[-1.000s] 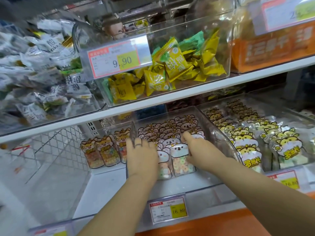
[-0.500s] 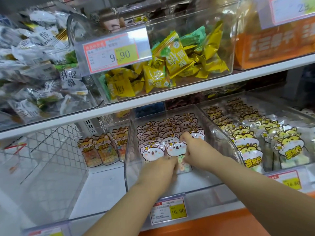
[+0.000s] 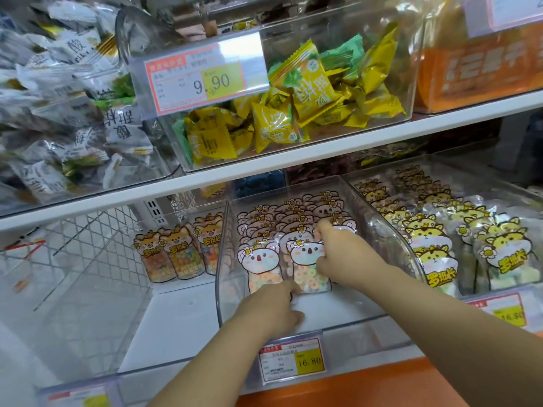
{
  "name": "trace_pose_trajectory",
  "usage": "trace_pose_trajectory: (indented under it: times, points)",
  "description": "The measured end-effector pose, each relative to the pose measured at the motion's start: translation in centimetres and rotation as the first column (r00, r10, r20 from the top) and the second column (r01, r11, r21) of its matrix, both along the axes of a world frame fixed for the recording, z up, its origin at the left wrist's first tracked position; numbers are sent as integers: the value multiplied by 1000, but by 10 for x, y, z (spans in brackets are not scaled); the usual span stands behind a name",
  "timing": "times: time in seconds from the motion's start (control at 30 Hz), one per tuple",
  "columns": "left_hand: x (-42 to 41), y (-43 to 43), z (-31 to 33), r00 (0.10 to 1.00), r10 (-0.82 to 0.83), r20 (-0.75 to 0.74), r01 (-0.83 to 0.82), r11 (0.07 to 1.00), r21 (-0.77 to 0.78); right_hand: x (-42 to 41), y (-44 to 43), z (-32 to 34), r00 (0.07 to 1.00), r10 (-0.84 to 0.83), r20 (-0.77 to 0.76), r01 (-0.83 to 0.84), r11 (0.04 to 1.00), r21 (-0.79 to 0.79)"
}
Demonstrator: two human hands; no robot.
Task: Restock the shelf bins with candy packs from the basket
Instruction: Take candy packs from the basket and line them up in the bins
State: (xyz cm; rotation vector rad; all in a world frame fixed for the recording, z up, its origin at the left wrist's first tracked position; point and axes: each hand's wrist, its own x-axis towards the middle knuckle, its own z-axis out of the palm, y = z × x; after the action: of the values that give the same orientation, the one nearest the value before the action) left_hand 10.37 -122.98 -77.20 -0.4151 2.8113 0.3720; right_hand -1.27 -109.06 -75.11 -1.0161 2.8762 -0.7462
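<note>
Standing head-up, long axis vertical, front koala pack [image 3: 305,258] faces outward.

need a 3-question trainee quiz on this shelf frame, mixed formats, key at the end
1. True or false: the right hand is in the bin of yellow cat packs.
2. The price tag on the bin that the left hand reaches into reads: A 9.90, B 16.80, C 29.00.
3. Fill in: the left bin shows ___ orange-topped packs.
Key: 1 false, it holds a koala pack in the middle bin; 2 B; 3 three.
</note>
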Motion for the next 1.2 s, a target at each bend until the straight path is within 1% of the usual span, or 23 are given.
trace_pose_trajectory:
  times: [0.2,0.3,0.37,0.47,0.57,0.6,0.63,0.67,0.7,0.73,0.77,0.8,0.83,0.93,1.07,1.13,1.2]
  points:
    - [-2,3,-2,1000,-9,15,9,1000,-24,3,-3,-2,999,20,41,-20,1000,-5]
    - [-4,2,-2,1000,1,-8,-1,1000,9,2,-4,-1,998,24,59,-24,1000,0]
    - [-6,1,-1,999,28,-22,-27,999,48,0,-5,-1,999,0,51,0,1000,-6]
    - [-7,1,-2,997,63,-37,-61,997,53,0,-6,-1,998,-65,4,65,998,-18]
    - [-6,3,1,996,74,-41,-71,996,53,0,-6,0,997,-74,-10,74,997,-21]
    - [-5,4,3,995,75,-68,-72,996,45,-1,-7,1,998,-68,-2,68,997,-22]
    - [-4,5,7,988,79,-136,-78,997,11,-1,-7,2,998,-65,4,65,998,-23]
    - [-2,6,14,968,79,-237,-98,993,-69,-1,-6,3,998,-61,9,61,998,-21]
    - [0,7,23,937,55,-346,-128,973,-191,-1,-7,4,998,-57,15,57,998,-19]
    - [0,6,32,908,6,-419,-159,930,-330,-1,-7,4,998,-52,20,52,999,-16]
    - [-1,5,39,898,-29,-439,-188,877,-442,-1,-7,5,999,-48,24,49,999,-12]
    - [-3,4,44,904,-31,-426,-206,842,-498,0,-7,6,998,-48,27,48,999,-5]
    - [-5,3,50,919,-16,-393,-206,832,-514,0,-7,7,998,-49,28,49,999,4]
    - [-15,-2,53,957,27,-290,-164,873,-460,-2,-4,14,997,-61,45,59,998,32]
    - [-19,-10,58,954,53,-294,-153,932,-329,-10,5,25,994,-84,69,80,995,66]
    - [-16,-9,60,964,52,-261,-137,937,-321,-13,8,29,993,-87,83,81,994,74]
    - [-13,-7,57,979,16,-201,-88,930,-357,-14,10,29,995,-73,74,67,995,70]
